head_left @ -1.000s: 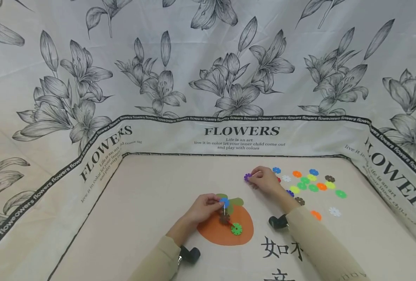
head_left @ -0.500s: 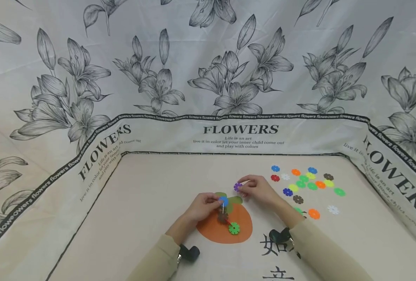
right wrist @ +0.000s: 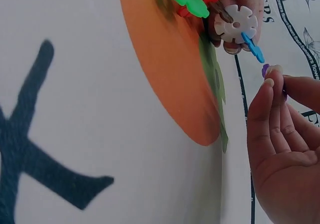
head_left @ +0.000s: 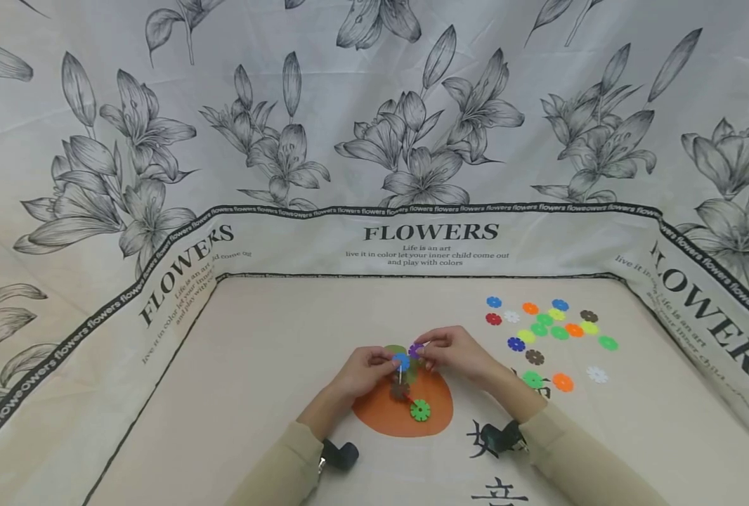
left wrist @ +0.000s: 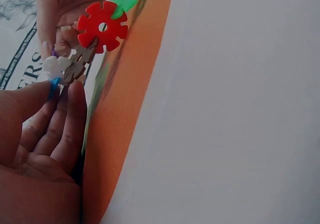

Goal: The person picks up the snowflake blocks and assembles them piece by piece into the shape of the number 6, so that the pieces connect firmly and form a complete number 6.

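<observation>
My left hand (head_left: 363,372) pinches a chain of notched plastic snowflake discs at its blue disc (head_left: 401,362). From the blue one the chain runs through a white disc (right wrist: 236,24), a brown disc (left wrist: 80,63) and a red disc (left wrist: 102,27) to a green disc (head_left: 420,410). Between thumb and fingertips, my right hand (head_left: 457,353) pinches a purple disc (head_left: 416,349), mostly covered by the fingers in the right wrist view. The purple disc is right by the blue disc's edge, in line with it. Both hands are over the printed orange fruit (head_left: 374,414) on the cloth.
Several loose snowflake discs lie spread to the right, among them a red disc (head_left: 493,319), an orange disc (head_left: 563,382) and a white disc (head_left: 597,374). Black printed characters (head_left: 499,492) mark the cloth in front. A flower-patterned curtain (head_left: 425,176) rises behind the table.
My right hand has come left from beside the loose discs, carrying the purple disc to the blue end of the chain. The left hand has stayed nearly still, holding the chain.
</observation>
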Demonstrator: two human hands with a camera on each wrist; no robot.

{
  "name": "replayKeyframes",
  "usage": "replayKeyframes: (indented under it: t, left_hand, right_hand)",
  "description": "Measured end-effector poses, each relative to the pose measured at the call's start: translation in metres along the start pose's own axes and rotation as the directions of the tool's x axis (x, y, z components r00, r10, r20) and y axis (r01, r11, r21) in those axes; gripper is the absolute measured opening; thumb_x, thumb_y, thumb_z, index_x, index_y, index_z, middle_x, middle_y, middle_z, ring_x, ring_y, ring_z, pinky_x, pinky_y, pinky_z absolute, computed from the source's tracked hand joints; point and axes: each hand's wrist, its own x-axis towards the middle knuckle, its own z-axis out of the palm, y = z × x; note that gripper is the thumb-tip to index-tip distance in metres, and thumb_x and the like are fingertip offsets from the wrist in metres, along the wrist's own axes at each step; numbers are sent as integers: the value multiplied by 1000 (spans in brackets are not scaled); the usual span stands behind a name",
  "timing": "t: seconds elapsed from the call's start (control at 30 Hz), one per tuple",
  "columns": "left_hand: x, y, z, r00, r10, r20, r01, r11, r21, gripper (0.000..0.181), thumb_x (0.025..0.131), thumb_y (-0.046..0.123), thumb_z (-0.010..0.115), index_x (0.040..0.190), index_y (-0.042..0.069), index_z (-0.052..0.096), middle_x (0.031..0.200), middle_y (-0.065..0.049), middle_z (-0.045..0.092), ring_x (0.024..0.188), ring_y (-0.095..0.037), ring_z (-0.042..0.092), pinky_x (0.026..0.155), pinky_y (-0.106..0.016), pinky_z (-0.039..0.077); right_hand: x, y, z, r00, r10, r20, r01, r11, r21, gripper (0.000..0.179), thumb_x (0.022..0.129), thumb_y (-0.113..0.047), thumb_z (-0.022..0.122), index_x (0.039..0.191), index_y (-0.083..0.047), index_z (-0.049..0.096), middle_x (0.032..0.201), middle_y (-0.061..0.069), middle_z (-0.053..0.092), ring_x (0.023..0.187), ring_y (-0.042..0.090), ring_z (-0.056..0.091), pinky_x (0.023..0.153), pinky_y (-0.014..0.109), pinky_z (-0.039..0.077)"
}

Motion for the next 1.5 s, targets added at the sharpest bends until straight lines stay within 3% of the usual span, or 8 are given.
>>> replayKeyframes:
  t: [0.17, 0.37, 0.63, 0.9, 1.1, 1.5]
  left_hand:
    - [0, 1, 0, 1000, 10, 9, -10, 1000, -5, 18, 99, 15, 68, 104, -3, 70, 87, -6, 74, 80, -12, 66, 80, -25, 52]
    - [0, 1, 0, 1000, 2, 18, -1, 1000, -22, 17, 99, 13, 68, 104, -3, 70, 87, -5, 74, 79, -12, 67, 81, -26, 53]
    - [0, 1, 0, 1000, 11, 21, -10, 999, -41, 17, 99, 12, 69, 104, -5, 70, 86, -6, 73, 77, -11, 67, 79, -26, 54]
    - [2, -2, 0, 1000, 26, 9, -26, 999, -45, 17, 98, 9, 69, 103, -7, 70, 86, -9, 74, 76, -10, 67, 76, -24, 54]
    - [3, -4, -1, 1000, -2, -13, 1, 999, -54, 18, 96, 10, 71, 100, -7, 71, 82, -9, 75, 72, -11, 69, 75, -24, 55]
    - [1, -1, -2, 999, -22, -41, 20, 998, -60, 16, 97, 9, 71, 100, -7, 72, 79, -7, 73, 69, -11, 68, 72, -24, 56]
  right_hand:
    - [0, -2, 3, 1000, 26, 4, -26, 999, 41, 30, 101, -11, 64, 121, 11, 66, 100, 27, 72, 76, 18, 64, 74, 26, 58]
    - [1, -5, 3, 998, 56, 20, -57, 997, 61, 30, 100, -14, 66, 118, 11, 69, 95, 21, 72, 75, 17, 64, 73, 25, 58]
    - [2, -6, 5, 996, 78, 51, -84, 988, 128, 32, 102, -13, 64, 119, 13, 68, 101, 21, 74, 80, 17, 70, 78, 28, 60]
    - [3, -4, 7, 996, 66, 59, -71, 993, 91, 39, 99, -17, 69, 125, 12, 65, 104, 20, 74, 89, 25, 70, 84, 31, 59]
    - [3, 3, 12, 998, 58, 22, -59, 994, 87, 35, 98, -21, 71, 118, 8, 71, 107, 18, 76, 100, 30, 73, 90, 35, 58]
    - [3, 4, 25, 994, 110, 6, -107, 953, 283, 32, 97, -13, 71, 114, 13, 69, 102, 17, 76, 95, 23, 75, 88, 35, 59]
